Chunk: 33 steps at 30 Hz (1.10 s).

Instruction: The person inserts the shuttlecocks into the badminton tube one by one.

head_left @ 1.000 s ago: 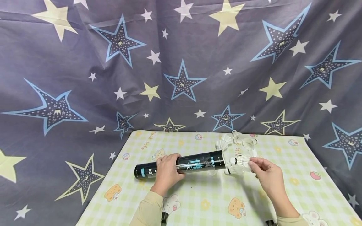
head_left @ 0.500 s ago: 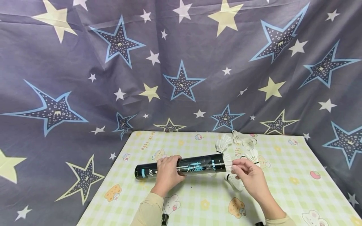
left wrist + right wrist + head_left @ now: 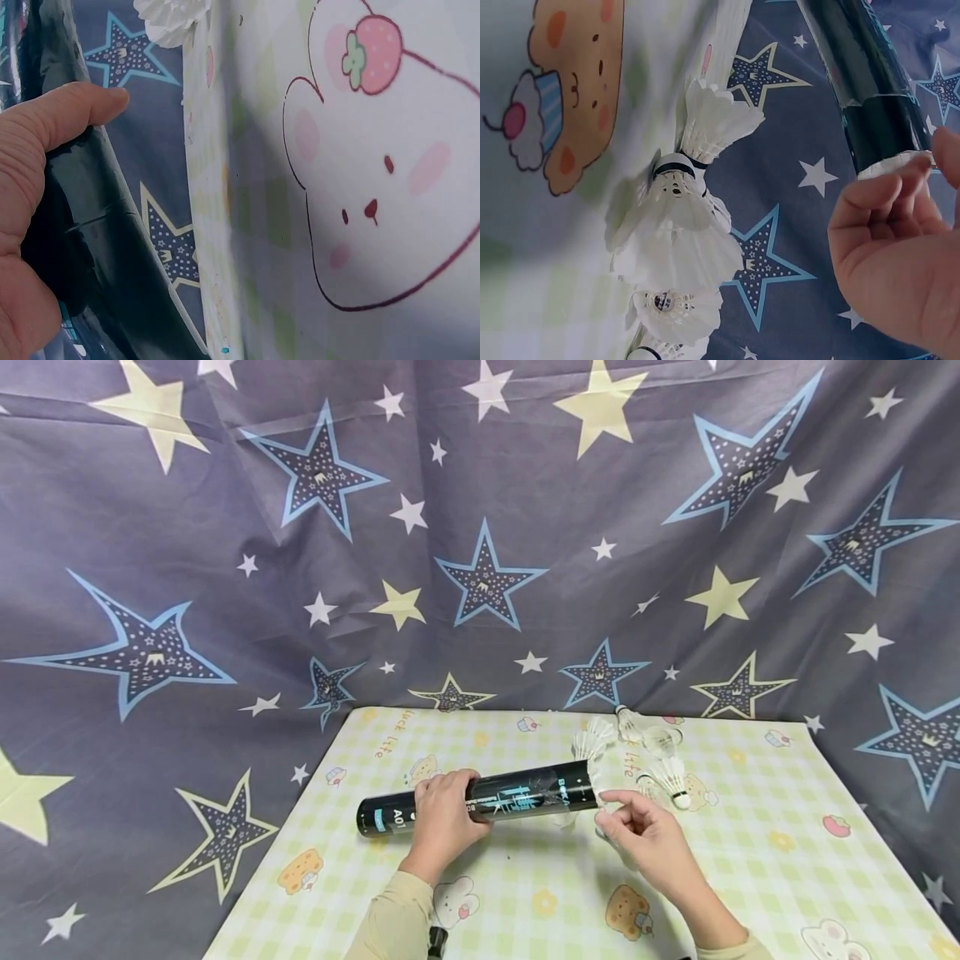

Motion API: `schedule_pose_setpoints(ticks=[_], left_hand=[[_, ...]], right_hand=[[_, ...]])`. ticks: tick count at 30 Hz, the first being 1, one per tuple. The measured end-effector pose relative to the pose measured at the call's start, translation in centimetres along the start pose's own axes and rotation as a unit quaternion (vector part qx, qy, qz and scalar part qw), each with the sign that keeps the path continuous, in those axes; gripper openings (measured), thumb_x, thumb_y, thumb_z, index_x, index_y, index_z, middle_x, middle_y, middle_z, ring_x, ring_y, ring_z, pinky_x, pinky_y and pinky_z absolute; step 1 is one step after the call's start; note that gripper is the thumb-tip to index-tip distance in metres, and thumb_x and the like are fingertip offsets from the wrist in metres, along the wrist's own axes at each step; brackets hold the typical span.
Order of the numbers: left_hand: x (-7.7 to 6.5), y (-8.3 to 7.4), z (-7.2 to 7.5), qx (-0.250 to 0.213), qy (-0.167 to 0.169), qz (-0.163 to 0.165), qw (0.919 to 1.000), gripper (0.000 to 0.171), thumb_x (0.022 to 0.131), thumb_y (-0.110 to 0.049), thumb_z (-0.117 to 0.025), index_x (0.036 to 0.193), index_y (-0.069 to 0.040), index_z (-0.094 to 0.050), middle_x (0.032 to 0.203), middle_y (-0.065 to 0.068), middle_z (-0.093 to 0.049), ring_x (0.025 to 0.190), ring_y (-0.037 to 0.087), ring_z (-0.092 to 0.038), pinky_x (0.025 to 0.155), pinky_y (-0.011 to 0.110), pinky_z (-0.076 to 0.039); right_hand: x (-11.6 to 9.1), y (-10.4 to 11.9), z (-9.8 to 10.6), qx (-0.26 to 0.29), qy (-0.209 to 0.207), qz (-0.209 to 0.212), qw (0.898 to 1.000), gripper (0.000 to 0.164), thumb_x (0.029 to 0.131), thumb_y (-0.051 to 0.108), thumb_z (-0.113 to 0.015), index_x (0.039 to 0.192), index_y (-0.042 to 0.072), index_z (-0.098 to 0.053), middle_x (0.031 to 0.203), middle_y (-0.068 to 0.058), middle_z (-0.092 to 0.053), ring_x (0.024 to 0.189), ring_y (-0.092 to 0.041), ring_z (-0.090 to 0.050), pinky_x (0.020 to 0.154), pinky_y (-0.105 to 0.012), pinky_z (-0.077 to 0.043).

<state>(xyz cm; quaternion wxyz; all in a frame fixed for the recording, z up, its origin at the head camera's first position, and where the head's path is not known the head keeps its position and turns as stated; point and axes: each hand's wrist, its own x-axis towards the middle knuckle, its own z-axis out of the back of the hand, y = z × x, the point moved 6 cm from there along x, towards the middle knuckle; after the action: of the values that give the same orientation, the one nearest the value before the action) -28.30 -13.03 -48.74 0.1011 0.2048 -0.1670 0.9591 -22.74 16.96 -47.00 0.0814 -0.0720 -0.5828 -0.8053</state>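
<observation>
My left hand point(image 3: 444, 817) grips a black shuttlecock tube point(image 3: 534, 792) round its left half, holding it tilted over the table with its mouth to the right. In the left wrist view, the thumb point(image 3: 90, 109) lies along the dark tube. A white shuttlecock point(image 3: 593, 774) sits almost wholly inside the mouth, only its feather edge showing. At that edge my right hand point(image 3: 647, 837) pinches the feathers with thumb and fingertips. The right wrist view shows the curled fingers point(image 3: 866, 202) right at the white rim; the cork end is hidden in the tube.
Several white shuttlecocks lie behind and below the tube mouth, among them an upended one point(image 3: 592, 740) and one with its cork toward me point(image 3: 669, 777). The table point(image 3: 540, 868) has a green checked cover. A starry dark curtain point(image 3: 480, 485) hangs behind it.
My right hand has moved left, carrying the shuttlecock from outside the tube into its mouth, and less of the feathers shows now. The left hand still holds the tube, its mouth end shifting slightly.
</observation>
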Motion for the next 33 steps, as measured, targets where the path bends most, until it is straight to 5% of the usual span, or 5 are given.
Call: schedule_pose_setpoints(ticks=[14,21,26,33], left_hand=[[-0.3,0.0,0.3,-0.013,-0.009,0.005,0.9999,0.073,0.056,-0.041,-0.093,0.12,-0.027,-0.062,0.11,-0.006,-0.07,0.096,0.021,-0.06,0.096,0.047,-0.035],[-0.4,-0.1,0.4,-0.014,-0.009,0.005,0.9998,0.073,0.056,-0.043,-0.094,0.12,-0.027,-0.063,0.11,-0.006,-0.07,0.096,0.02,-0.06,0.097,0.048,-0.035],[-0.6,-0.2,0.3,-0.017,-0.006,0.001,0.9998,0.072,0.055,-0.042,-0.094,0.118,-0.026,-0.063,0.109,-0.005,-0.07,0.096,0.021,-0.06,0.096,0.048,-0.034],[-0.7,-0.5,-0.1,-0.003,-0.013,-0.014,0.9998,0.072,0.054,-0.043,-0.093,0.118,-0.028,-0.062,0.109,-0.006,-0.07,0.098,0.02,-0.061,0.097,0.046,-0.035]], right_hand=[[-0.5,0.0,-1.9,0.015,0.076,-0.04,0.996,0.056,0.088,0.026,-0.074,0.136,0.007,-0.051,0.075,-0.004,-0.066,0.057,-0.006,-0.051,0.057,-0.024,-0.046],[-0.5,-0.3,-2.9,0.037,0.108,-0.065,0.991,0.053,0.088,0.033,-0.073,0.135,0.016,-0.053,0.065,-0.001,-0.059,0.054,-0.006,-0.048,0.05,-0.024,-0.042],[-0.4,-0.5,-3.3,0.07,0.145,-0.063,0.985,0.045,0.092,0.033,-0.069,0.132,0.016,-0.057,0.057,-0.002,-0.049,0.049,-0.008,-0.044,0.046,-0.023,-0.038],[-0.6,-1.3,-3.7,0.103,0.184,-0.097,0.973,0.059,0.095,0.028,-0.066,0.146,0.011,-0.043,0.059,-0.001,-0.05,0.051,-0.009,-0.044,0.049,-0.024,-0.039]])
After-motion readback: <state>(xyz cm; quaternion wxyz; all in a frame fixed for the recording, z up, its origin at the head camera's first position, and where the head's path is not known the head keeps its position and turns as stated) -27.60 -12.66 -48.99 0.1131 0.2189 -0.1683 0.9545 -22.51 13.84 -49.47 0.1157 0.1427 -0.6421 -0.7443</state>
